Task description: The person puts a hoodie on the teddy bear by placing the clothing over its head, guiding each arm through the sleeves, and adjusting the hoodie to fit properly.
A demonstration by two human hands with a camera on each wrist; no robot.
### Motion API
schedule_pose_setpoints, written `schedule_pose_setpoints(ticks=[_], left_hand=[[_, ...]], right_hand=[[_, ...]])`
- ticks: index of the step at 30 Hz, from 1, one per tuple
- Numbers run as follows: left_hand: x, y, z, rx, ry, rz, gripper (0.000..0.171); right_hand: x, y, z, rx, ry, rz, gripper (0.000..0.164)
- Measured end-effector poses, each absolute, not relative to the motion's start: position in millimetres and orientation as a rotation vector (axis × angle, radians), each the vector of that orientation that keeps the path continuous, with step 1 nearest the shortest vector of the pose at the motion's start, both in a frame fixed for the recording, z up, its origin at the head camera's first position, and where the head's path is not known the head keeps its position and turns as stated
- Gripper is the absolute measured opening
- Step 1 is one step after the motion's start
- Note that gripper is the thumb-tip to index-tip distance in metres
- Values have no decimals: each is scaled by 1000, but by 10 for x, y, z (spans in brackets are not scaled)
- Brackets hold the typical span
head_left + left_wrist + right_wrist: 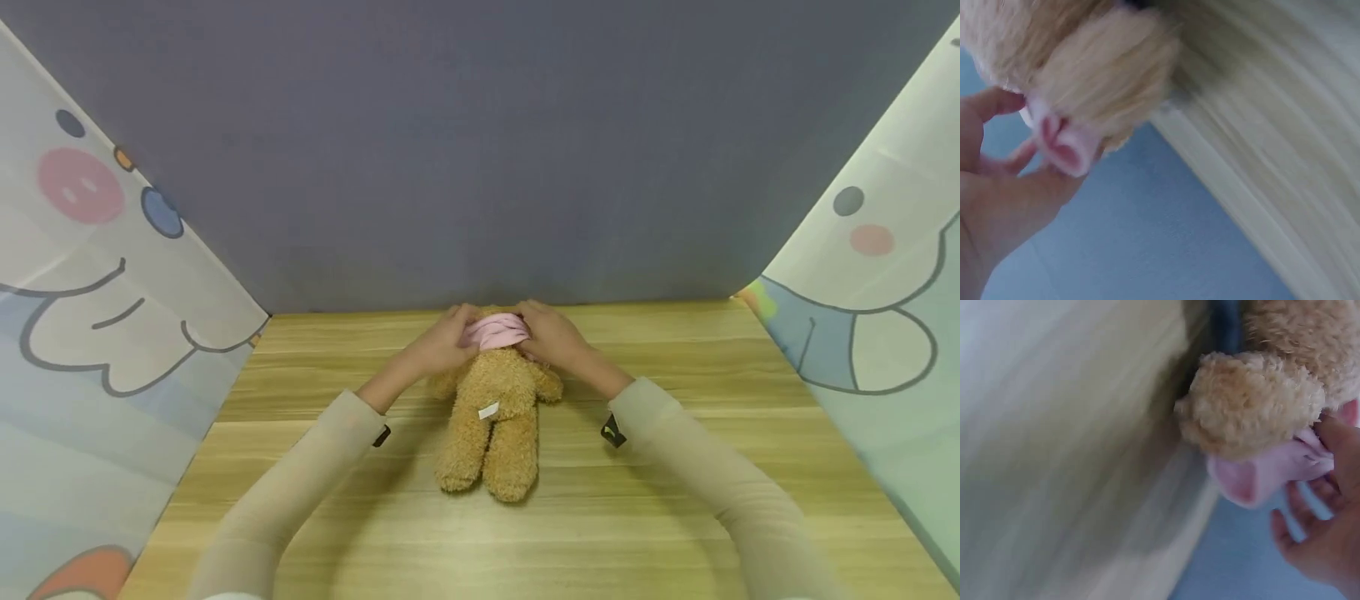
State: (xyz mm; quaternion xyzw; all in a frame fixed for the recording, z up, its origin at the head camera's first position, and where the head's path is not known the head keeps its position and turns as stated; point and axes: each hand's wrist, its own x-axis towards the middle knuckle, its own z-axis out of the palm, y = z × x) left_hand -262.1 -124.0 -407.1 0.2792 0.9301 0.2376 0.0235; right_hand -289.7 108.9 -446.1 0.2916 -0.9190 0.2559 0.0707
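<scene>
A tan plush teddy bear lies on the table, legs toward me, with a small white tag near its lower body. Pink cloth, seemingly a small garment, is bunched around its head and neck end. My left hand grips the cloth's left side; in the left wrist view, thumb and fingers pinch its pink edge beside the bear's arm. On the other side, my right hand holds the cloth; the right wrist view shows the thumb on the pink fabric. Most of the bear's head is hidden.
The wood-grain table ends at a dark grey upright panel just beyond the bear's head. Cartoon-printed curtains, left and right, border the table. Dark wrist devices show at the left cuff and right cuff.
</scene>
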Motion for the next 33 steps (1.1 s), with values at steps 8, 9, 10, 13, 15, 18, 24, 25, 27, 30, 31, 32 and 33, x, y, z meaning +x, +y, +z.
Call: schedule_pose_setpoints(ticks=[8, 9, 10, 13, 15, 18, 24, 25, 27, 30, 31, 32, 33], left_hand=[[-2580, -1144, -4081, 877, 2933, 717, 70], [-2618, -1108, -4062, 867, 2926, 667, 73], [-2660, -1073, -4042, 869, 2926, 592, 76], [-2782, -976, -3983, 885, 2934, 348, 74], [-2841, -920, -3969, 871, 2951, 191, 73], [-2872, -894, -3985, 801, 2965, 63, 71], [-2817, -814, -4038, 796, 2965, 34, 71], [-2785, -809, -4042, 787, 2978, 32, 70], [-2727, -809, -4053, 754, 3008, 28, 70], [-2660, -823, -4064, 708, 3048, 55, 70], [-2647, -832, -4075, 696, 3064, 67, 68], [-2638, -841, -4089, 682, 3080, 85, 66], [-2629, -850, -4106, 660, 3092, 105, 63]], right_hand=[[-2912, 1148, -4392, 904, -2812, 831, 58], [-2916, 1142, -4403, 894, -2807, 810, 58], [-2920, 1134, -4415, 886, -2802, 791, 58], [-2932, 1121, -4447, 868, -2793, 774, 56], [-2938, 1119, -4458, 865, -2803, 778, 56], [-2956, 1099, -4469, 919, -2822, 849, 53], [-2973, 1100, -4479, 861, -2848, 828, 31], [-2961, 1083, -4473, 848, -2845, 768, 26], [-2929, 1040, -4454, 828, -2814, 607, 21], [-2871, 967, -4426, 781, -2748, 465, 19], [-2851, 940, -4421, 763, -2727, 438, 20], [-2829, 915, -4416, 752, -2703, 422, 22], [-2805, 893, -4411, 744, -2683, 410, 23]])
